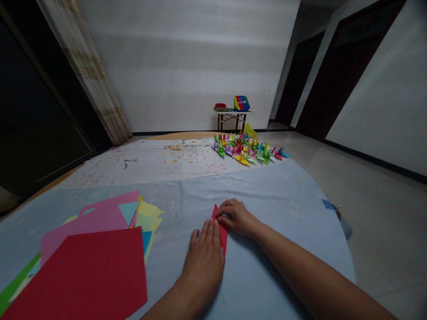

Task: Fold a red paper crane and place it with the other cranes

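A narrow piece of folded red paper (223, 240) lies on the blue tablecloth, its pointed end facing away from me. My left hand (207, 251) rests flat on its left side, fingers stretched out and covering much of it. From the right, my right hand (237, 217) touches the paper near its tip, with the fingers bent and the thumb close to the index finger. Whether a paper edge is pinched there is hidden by the fingers.
To the left lies a pile of coloured sheets, with a large red sheet (86, 271) on top and a pink sheet (100, 216) behind. Many folded paper cranes (245, 149) stand at the table's far right. A small stand (232, 113) holds a colourful box (241, 103).
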`<state>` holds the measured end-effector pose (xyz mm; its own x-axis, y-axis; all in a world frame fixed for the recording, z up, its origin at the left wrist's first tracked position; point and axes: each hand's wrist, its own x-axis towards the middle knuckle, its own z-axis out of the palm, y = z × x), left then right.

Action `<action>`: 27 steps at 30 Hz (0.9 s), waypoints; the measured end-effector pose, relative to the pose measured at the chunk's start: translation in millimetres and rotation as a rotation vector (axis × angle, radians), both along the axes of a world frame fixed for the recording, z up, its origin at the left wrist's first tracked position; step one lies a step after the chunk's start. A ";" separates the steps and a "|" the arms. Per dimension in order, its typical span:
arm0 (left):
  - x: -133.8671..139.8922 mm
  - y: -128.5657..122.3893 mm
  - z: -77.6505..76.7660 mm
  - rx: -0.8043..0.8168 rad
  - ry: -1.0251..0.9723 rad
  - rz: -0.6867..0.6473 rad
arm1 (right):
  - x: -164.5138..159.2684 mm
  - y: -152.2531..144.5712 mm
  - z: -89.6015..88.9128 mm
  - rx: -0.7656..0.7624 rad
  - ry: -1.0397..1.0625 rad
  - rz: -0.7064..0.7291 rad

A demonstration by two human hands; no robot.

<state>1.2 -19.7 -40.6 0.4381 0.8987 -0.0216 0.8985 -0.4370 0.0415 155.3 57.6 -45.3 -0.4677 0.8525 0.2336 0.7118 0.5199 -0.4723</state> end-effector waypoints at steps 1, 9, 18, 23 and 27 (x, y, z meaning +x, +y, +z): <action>0.2 -2.7 1.8 -0.014 0.008 -0.007 | 0.6 0.1 -1.0 0.010 -0.002 0.006; 5.2 -14.2 13.7 -0.099 0.074 -0.016 | 1.5 -3.5 -4.2 0.076 -0.046 0.028; -16.7 -11.5 45.9 -0.305 0.063 -0.103 | 2.7 -2.2 -5.8 0.094 -0.047 0.037; -40.6 -2.3 29.9 -0.098 0.035 -0.100 | 3.2 -2.7 -4.7 0.098 -0.046 0.037; -38.2 -6.8 13.5 -0.088 0.042 -0.171 | 2.9 -1.9 -5.8 0.094 -0.040 0.035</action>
<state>-37.0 -26.5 -27.1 0.5814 0.8050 -0.1184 0.8132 -0.5799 0.0502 158.2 55.7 -51.0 -0.5071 0.8108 0.2922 0.7096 0.5852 -0.3924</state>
